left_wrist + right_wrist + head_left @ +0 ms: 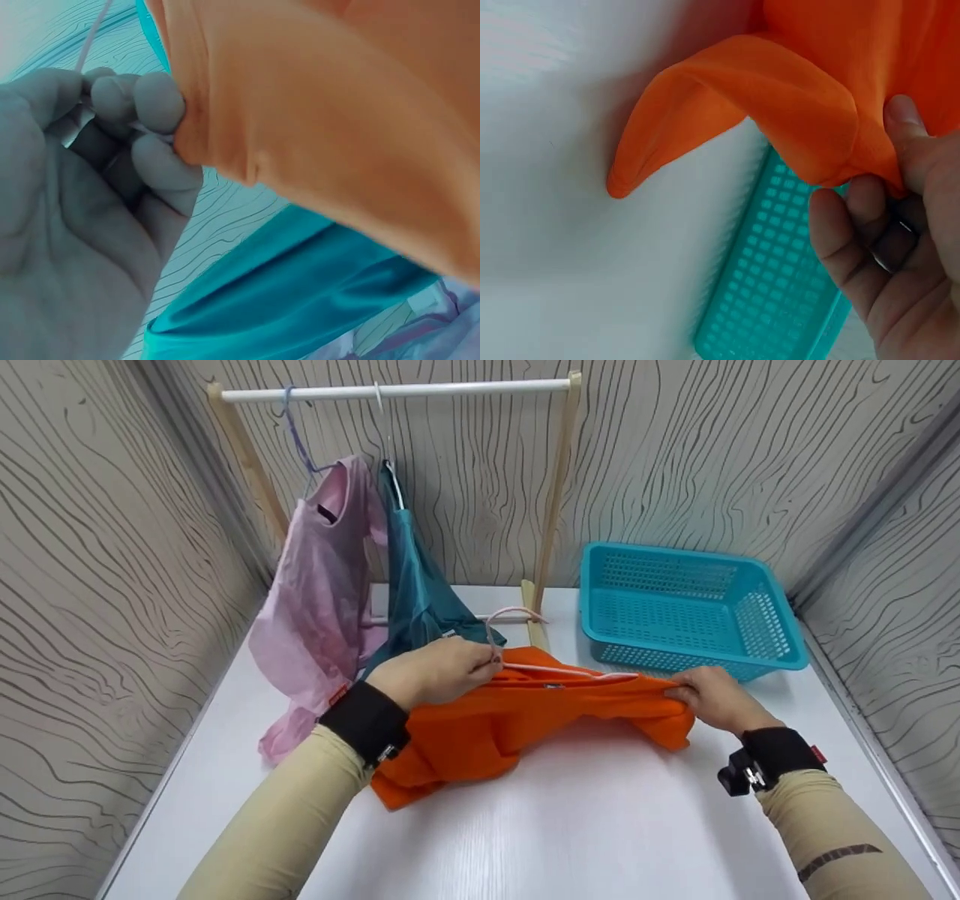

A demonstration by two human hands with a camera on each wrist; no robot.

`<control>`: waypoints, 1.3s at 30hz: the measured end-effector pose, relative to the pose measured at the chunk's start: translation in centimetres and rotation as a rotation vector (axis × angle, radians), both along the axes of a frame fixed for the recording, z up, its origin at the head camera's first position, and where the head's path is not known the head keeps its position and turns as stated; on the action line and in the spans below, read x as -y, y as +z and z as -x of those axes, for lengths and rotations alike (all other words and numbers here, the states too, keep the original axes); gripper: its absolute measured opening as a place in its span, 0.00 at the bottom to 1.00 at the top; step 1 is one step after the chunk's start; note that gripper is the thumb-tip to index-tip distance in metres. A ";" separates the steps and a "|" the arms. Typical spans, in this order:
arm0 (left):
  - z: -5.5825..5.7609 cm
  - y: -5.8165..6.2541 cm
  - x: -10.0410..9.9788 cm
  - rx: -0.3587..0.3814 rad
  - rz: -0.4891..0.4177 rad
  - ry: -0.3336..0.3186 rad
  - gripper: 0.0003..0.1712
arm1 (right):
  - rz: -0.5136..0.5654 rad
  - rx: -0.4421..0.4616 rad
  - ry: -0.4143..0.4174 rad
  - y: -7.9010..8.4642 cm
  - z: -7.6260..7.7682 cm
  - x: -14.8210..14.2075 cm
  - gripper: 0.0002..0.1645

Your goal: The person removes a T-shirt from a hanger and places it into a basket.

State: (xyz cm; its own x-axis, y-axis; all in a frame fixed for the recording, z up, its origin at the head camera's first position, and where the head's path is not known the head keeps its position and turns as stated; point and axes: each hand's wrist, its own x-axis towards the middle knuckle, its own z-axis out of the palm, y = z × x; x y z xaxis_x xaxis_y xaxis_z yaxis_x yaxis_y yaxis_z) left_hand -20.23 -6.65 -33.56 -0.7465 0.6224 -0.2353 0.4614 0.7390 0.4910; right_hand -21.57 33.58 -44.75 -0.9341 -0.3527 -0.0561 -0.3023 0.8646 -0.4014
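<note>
An orange shirt (465,735) is lifted partly off the white table, its lower folds lying on the surface. Inside its neckline sits a pale pink clothes hanger (555,668), whose hook curves up above the cloth. My left hand (439,669) grips the hanger just below the hook; in the left wrist view its fingertips touch the orange fabric. The right hand (712,699) pinches the shirt's shoulder near the hanger's right end. In the right wrist view, thumb and fingers hold the orange cloth, and a sleeve (682,112) droops beside them. Most of the hanger's left arm is hidden.
Behind stands a wooden rack with a white rail (465,390). A pink shirt (322,585) on a purple hanger and a teal garment (416,585) on a white hanger hang at its left. A turquoise basket (694,652) stands at the right rear. Patterned walls enclose the table.
</note>
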 end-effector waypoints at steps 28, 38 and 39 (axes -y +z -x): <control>0.2 0.9 -3.2 -0.009 0.028 -0.020 0.21 | -0.018 0.075 0.101 -2.1 -0.8 2.7 0.07; 0.7 1.3 -5.5 -0.133 0.013 -0.036 0.18 | -0.034 0.021 0.162 -1.9 -1.6 6.0 0.10; 0.7 1.4 -5.7 -0.140 0.010 -0.039 0.18 | -0.034 0.016 0.170 -2.0 -1.7 6.3 0.09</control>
